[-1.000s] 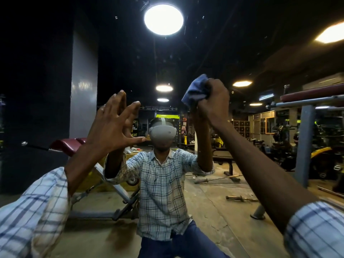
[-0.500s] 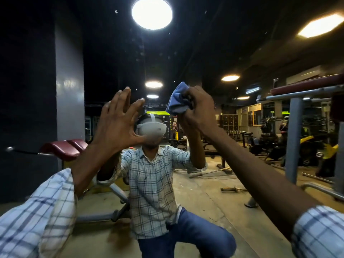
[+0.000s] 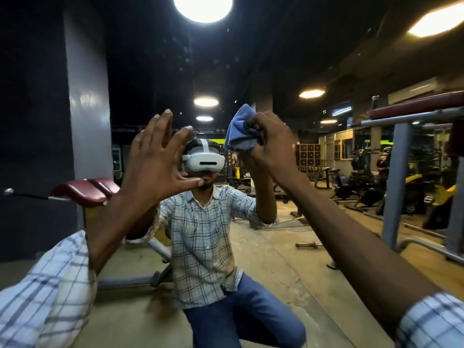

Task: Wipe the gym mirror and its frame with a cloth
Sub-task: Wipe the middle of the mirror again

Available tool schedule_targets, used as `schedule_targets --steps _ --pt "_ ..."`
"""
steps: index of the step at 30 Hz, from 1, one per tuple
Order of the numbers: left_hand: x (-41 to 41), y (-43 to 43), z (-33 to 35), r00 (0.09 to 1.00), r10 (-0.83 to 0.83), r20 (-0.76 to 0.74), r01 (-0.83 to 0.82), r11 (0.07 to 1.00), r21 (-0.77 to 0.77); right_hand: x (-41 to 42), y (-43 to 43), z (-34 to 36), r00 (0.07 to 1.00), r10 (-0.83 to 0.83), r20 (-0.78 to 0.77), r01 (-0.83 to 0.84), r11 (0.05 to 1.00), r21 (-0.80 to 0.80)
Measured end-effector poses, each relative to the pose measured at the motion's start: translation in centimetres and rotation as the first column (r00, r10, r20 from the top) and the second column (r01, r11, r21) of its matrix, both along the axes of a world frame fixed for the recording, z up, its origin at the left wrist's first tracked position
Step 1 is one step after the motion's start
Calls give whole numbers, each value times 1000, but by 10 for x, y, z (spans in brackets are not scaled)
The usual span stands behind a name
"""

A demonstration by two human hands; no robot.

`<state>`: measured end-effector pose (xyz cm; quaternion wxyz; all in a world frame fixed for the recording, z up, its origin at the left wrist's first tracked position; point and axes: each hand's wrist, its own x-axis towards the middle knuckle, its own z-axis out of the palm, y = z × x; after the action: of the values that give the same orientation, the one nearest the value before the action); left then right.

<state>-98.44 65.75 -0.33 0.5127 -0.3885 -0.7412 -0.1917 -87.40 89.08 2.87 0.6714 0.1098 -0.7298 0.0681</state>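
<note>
The blue cloth (image 3: 238, 133) is bunched into soft folds just above centre, at 12 o'clock, against the mirror (image 3: 276, 59). My right hand (image 3: 271, 144) grips it, fingers curled tight round the wad. My left hand (image 3: 155, 159), at 10 o'clock, is spread wide with straight fingers and holds nothing. Since a second ago the cloth has slid down and toward 9 o'clock. The glass reflects a dark gym: a maroon bench (image 3: 82, 190) at 9 o'clock, machines (image 3: 361, 187) at 3, and a round ceiling light (image 3: 203, 6) at 12.

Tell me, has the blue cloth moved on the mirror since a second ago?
Yes. The cloth in the right hand has dropped lower, judged against the reflected ceiling lamp.
</note>
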Motion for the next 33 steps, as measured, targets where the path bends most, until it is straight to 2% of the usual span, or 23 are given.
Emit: schedule_targets --steps 12,17,22,23,25,26,27,28,31,33 --pt "12 3 -1 996 48 77 -48 999 -5 -4 2 -4 995 99 -32 -100 994 -31" --pt "12 6 0 994 54 100 -53 999 -14 -2 14 2 993 111 45 -114 991 70" --pt "10 5 2 994 63 93 -61 998 -24 4 19 12 993 91 72 -97 991 90" --pt "10 5 2 994 67 92 -64 998 -27 7 21 18 996 89 18 -90 995 42" --pt "12 5 2 993 72 89 -69 997 -31 15 25 36 989 74 -131 -96 981 -171" --pt "12 5 3 993 76 88 -73 997 -33 16 25 43 984 74 -165 -116 957 -267" --pt "12 4 2 993 83 87 -80 996 -35 14 22 45 984 83 -158 -126 948 -291" --pt "12 4 1 992 87 86 -84 996 -36 11 15 39 990 93 -107 -116 964 -237" --pt "11 4 0 992 91 83 -89 995 -38 7 8 24 991 87 104 -93 994 53" --pt "9 3 1 994 87 71 -84 995 -46 12 12 38 993 50 106 -56 997 60"
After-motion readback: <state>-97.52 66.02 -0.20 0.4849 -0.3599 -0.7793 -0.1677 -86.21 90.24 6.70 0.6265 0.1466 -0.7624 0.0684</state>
